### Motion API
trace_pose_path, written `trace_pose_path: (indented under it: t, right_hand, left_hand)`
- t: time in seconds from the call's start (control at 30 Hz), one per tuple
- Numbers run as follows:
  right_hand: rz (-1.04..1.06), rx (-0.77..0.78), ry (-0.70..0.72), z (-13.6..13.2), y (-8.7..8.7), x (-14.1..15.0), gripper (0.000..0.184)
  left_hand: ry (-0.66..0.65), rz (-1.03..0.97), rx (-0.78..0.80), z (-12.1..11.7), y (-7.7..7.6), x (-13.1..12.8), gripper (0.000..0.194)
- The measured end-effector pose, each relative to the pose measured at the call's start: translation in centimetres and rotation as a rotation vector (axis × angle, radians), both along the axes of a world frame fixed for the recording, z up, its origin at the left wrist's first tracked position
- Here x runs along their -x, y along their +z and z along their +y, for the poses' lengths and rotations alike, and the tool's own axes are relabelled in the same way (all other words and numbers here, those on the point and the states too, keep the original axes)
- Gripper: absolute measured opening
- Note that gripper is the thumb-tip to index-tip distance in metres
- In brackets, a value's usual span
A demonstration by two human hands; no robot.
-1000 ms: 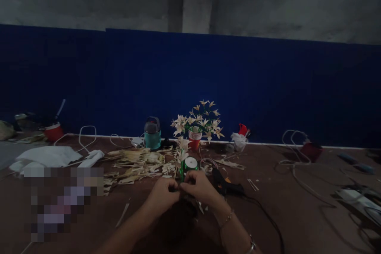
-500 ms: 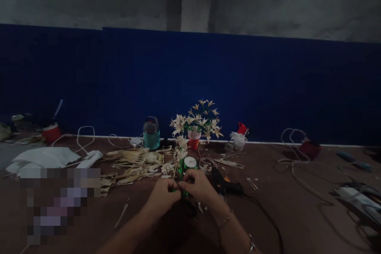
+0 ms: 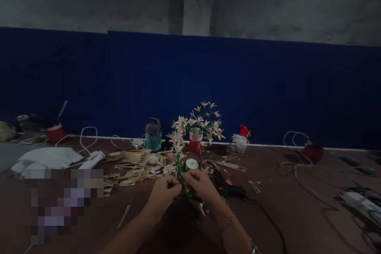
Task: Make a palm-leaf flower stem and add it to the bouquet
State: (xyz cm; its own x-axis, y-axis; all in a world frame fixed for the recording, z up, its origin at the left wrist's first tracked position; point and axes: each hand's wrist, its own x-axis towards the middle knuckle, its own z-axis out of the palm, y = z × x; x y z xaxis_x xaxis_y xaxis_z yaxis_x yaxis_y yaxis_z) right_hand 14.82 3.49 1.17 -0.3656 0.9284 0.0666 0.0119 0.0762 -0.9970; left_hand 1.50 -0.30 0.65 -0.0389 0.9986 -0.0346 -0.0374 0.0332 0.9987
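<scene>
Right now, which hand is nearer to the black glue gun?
Right. The right hand is just left of the glue gun; the left hand is farther left, beyond the right hand.

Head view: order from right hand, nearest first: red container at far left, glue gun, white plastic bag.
From the right hand:
1. Glue gun: just to its right.
2. White plastic bag: farther back, right.
3. Red container: back, far left.

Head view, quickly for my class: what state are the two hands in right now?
Left hand: fingers curled beside the green flower stem; whether it grips cannot be told.
Right hand: closed, pinching that stem.
</scene>
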Motion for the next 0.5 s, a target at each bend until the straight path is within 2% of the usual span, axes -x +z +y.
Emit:
trace_pose_path:
  t: [0.17,0.37,0.5]
  right_hand:
    - [0.02,0.012,0.005,-0.06,0.14,-0.07,0.041]
    - [0.154,0.16,0.122,-0.36,0.12,-0.2,0.035]
    - [0.112,0.171,0.141,-0.02,-0.14,-0.52,0.036]
  left_hand:
    - [0.032,-0.06,0.036,-0.19,0.77,0.0,0.012]
    - [-0.054,-0.041,0.063,-0.23,0.45,0.05,0.016]
    - [-0.103,0.05,0.058,-0.35,0.41,0.02,0.015]
